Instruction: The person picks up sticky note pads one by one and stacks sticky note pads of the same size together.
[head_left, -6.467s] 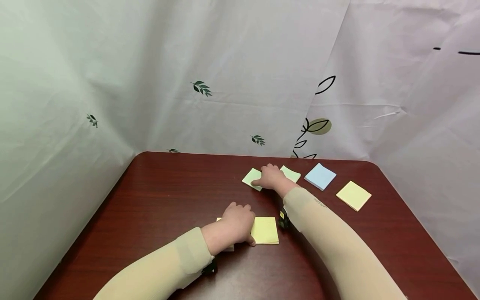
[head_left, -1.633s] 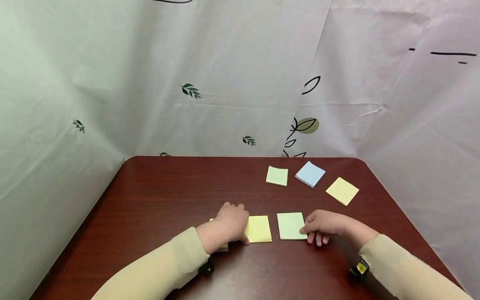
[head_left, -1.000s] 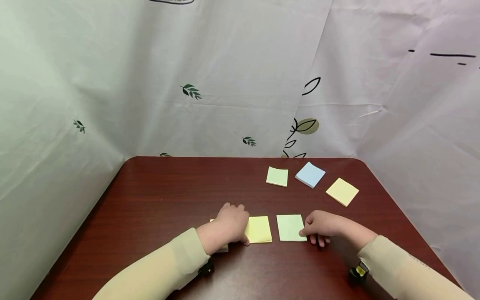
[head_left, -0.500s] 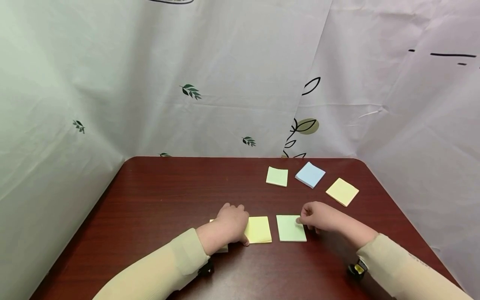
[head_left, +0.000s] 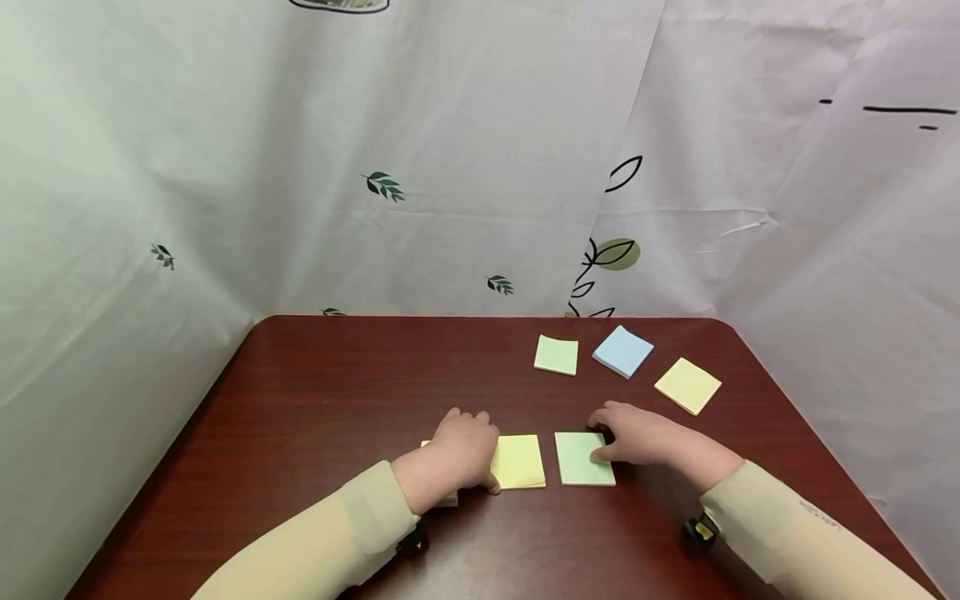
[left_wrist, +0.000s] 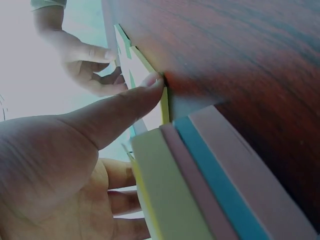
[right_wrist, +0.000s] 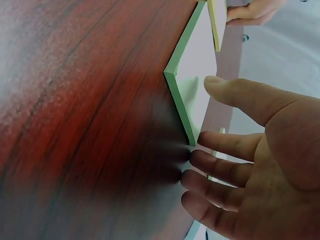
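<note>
My left hand (head_left: 463,448) rests between a stack of sticky-note pads (head_left: 450,500) and a yellow sticky-note pad (head_left: 521,461). In the left wrist view its extended thumb reaches the yellow pad's near edge, while the other fingers lie behind the stack (left_wrist: 175,180), which shows pink, blue and pale yellow layers. To the right of the yellow pad, a narrow gap away, lies a light green sticky-note pad (head_left: 576,462), flat on the table. Over its right side my right hand (head_left: 637,435) is spread, thumb above the top sheet and the other fingers by its edge (right_wrist: 182,107).
Farther back on the dark red table (head_left: 337,400) lie another light green pad (head_left: 557,355), a blue pad (head_left: 623,351) and a pale yellow pad (head_left: 687,386). White patterned curtains (head_left: 450,125) stand around the table's back and sides.
The right hand has brought one green pad from the back row to beside the yellow pad, then released its right edge and spread over it. The left hand stays in place.
</note>
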